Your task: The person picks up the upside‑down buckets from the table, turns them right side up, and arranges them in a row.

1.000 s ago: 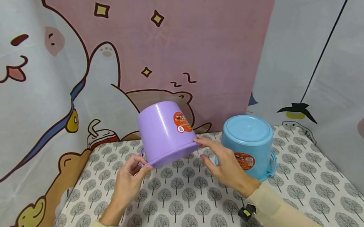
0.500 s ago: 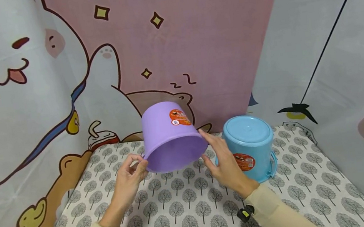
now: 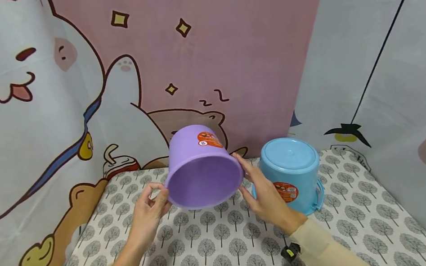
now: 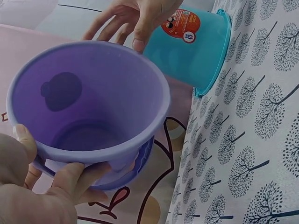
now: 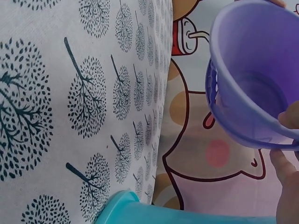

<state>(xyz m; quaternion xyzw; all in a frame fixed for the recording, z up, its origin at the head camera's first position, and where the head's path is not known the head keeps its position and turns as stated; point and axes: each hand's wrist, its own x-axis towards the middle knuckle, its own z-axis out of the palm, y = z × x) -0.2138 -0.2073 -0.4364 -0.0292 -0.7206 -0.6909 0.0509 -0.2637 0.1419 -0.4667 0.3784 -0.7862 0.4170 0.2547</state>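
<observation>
A purple plastic bucket (image 3: 205,181) is tilted so that its open mouth faces me, an orange-red label (image 3: 209,140) on its upper side. My left hand (image 3: 148,210) pinches the rim at the left, thumb and fingers on either side in the left wrist view. On the opposite side my right hand (image 3: 264,194) grips the rim, its thumb over the edge in the right wrist view. The bucket's purple handle (image 5: 211,86) hangs along its outer wall. The inside shows nothing but the label's dark shadow through the wall.
A light blue bucket (image 3: 289,154) stands upside down on the table, close behind my right hand, its handle (image 3: 320,193) down at the right. The tree-print tablecloth (image 3: 223,263) covers the table. A cartoon-printed cloth (image 3: 247,55) hangs behind it.
The purple bucket has tipped from nearly upside down until its mouth turned toward me, both hands keeping hold of the rim. The blue bucket has stayed put.
</observation>
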